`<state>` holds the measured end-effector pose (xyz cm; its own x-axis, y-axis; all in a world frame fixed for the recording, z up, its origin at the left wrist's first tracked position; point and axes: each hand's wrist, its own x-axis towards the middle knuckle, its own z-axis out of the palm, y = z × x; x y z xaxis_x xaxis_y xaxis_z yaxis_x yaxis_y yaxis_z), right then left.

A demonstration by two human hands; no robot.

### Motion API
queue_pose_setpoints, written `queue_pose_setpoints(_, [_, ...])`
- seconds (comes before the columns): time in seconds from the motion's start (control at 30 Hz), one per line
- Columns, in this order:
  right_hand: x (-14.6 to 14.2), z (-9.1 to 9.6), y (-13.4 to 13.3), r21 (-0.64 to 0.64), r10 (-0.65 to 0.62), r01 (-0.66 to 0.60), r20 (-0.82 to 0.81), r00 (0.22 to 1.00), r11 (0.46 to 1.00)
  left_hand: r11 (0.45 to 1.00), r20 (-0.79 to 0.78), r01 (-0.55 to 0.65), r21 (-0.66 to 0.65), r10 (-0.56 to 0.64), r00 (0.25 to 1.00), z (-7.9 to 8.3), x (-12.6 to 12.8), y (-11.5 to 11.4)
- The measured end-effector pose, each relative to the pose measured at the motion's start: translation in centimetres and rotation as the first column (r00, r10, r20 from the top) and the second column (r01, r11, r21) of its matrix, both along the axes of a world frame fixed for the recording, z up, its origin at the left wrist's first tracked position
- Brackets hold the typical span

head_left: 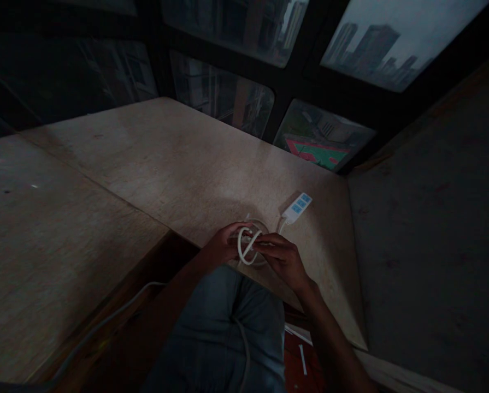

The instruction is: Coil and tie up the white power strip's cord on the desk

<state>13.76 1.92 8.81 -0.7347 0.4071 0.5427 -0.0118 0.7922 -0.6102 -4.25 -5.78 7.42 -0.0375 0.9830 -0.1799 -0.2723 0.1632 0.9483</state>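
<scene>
A looped white power cord (241,252) is held between both hands at the front edge of the ledge. My left hand (224,243) is closed on the left side of the coil. From the right, my right hand (283,255) pinches the cord near where its loops cross. Just beyond my right hand lies a white power strip (297,208) with blue socket faces, its cord running down toward the coil. The fingertips are partly hidden by the loops, and the picture is dim.
A pale stone-patterned ledge (178,158) spans the view, with dark-framed windows (223,93) behind it. A wall (428,245) rises on the right. Another cable (121,308) trails along the lower left. A thin white strip (302,360) lies on the reddish floor.
</scene>
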Motion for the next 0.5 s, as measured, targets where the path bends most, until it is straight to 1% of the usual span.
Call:
queue_pose_setpoints(0.07, [-0.2, 0.0, -0.3, -0.015, -0.013, 0.013, 0.017, 1.0, 1.0, 0.999, -0.115, 0.004, 0.054, 0.003, 0.993, -0.5, 0.1, 0.0])
queue_pose_setpoints(0.13, [-0.2, 0.4, -0.4, -0.062, -0.114, 0.114, 0.007, 0.994, 0.992, 0.997, -0.253, -0.006, 0.081, 0.026, 0.967, -0.7, 0.0, -0.1])
queue_pose_setpoints(0.2, [-0.1, 1.0, -0.7, -0.099, -0.232, 0.23, -0.013, 0.973, 0.968, 0.996, -0.4, -0.003, 0.087, 0.038, 0.916, -0.5, 0.0, -0.3])
queue_pose_setpoints(0.23, [-0.2, 1.4, -0.8, -0.102, -0.248, 0.246, -0.005, 0.969, 0.964, 0.996, -0.463, 0.012, 0.093, 0.033, 0.886, -0.2, 0.0, -0.4])
queue_pose_setpoints(0.27, [-0.3, 1.9, -1.1, -0.088, -0.221, 0.222, 0.025, 0.975, 0.971, 0.993, -0.509, 0.031, 0.11, 0.029, 0.86, 0.3, 0.0, -0.5])
queue_pose_setpoints(0.3, [-0.5, 2.3, -1.3, -0.062, -0.155, 0.159, 0.074, 0.985, 0.985, 0.989, -0.536, 0.054, 0.14, 0.03, 0.844, 0.8, 0.2, -0.5])
queue_pose_setpoints(0.37, [-1.1, 3.0, -1.9, -0.004, -0.002, 0.003, 0.194, 0.981, 1.0, 0.972, -0.54, 0.103, 0.21, 0.027, 0.841, 1.7, 0.4, -0.5])
queue_pose_setpoints(0.4, [-1.5, 3.2, -2.1, 0.019, 0.045, -0.051, 0.237, 0.971, 0.999, 0.966, -0.521, 0.115, 0.233, 0.024, 0.853, 2.1, 0.4, -0.4])
queue_pose_setpoints(0.43, [-1.7, 3.3, -2.2, 0.038, 0.067, -0.079, 0.26, 0.963, 0.996, 0.964, -0.491, 0.116, 0.24, 0.017, 0.871, 2.3, 0.3, -0.4])
queue_pose_setpoints(0.5, [-1.9, 3.1, -2.1, 0.049, 0.058, -0.072, 0.245, 0.968, 0.996, 0.979, -0.408, 0.069, 0.194, 0.017, 0.913, 2.6, -0.5, -0.3])
